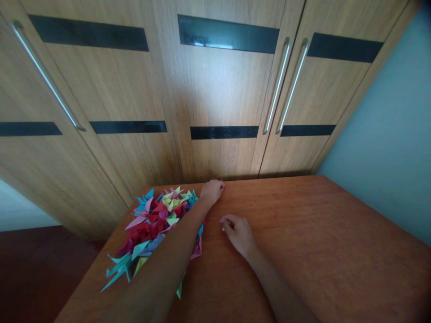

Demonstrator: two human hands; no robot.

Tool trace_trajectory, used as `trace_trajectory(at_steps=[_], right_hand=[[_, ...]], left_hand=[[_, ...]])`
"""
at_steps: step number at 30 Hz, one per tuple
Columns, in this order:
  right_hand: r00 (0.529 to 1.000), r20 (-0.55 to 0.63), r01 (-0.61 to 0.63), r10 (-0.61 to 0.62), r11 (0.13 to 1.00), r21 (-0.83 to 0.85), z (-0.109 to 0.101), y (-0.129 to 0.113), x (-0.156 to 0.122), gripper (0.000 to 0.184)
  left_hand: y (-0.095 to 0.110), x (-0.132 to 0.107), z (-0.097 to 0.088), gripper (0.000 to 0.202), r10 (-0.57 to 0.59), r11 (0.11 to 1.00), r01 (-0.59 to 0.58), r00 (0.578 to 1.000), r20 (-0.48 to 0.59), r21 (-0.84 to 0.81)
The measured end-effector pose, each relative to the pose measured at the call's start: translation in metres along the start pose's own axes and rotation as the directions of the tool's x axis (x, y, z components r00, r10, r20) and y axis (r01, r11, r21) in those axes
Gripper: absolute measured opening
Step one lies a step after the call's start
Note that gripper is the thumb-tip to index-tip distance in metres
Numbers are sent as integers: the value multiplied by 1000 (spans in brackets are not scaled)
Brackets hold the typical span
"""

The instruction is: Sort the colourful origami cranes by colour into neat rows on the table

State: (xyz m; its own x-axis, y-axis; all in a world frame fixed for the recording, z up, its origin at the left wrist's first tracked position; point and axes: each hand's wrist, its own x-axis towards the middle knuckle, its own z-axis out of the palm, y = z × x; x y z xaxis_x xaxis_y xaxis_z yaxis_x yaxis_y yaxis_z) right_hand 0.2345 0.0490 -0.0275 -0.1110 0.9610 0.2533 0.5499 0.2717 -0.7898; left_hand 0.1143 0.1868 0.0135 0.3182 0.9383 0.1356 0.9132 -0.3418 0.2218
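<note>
My left hand (212, 192) reaches to the far edge of the table, its fingers closed on a small red origami piece (222, 186). Only pointed red bits of that piece show past the fingers. Nearer to me, my right hand (238, 232) rests over the table with fingers curled in and thumb close to them; I see nothing in it. Left of both hands lies a pile of folded paper cranes (148, 229) in red, pink, blue, teal, yellow and green. My left forearm crosses above the pile and hides part of it.
The reddish-brown wooden table (319, 251) extends to the right. Behind it stands a wooden wardrobe (222, 94) with dark strips and long metal handles (278, 85). A pale blue wall (390, 148) borders the right side. Dark floor (40, 269) shows at the lower left.
</note>
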Motion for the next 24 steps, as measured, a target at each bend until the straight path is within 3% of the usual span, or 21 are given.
trace_trajectory(at_steps=[24], right_hand=[[1000,-2,11,-11,1000,-10,1,1,0,21]], left_hand=[[6,-1,0,21,-34,998,36,999,-30,56]])
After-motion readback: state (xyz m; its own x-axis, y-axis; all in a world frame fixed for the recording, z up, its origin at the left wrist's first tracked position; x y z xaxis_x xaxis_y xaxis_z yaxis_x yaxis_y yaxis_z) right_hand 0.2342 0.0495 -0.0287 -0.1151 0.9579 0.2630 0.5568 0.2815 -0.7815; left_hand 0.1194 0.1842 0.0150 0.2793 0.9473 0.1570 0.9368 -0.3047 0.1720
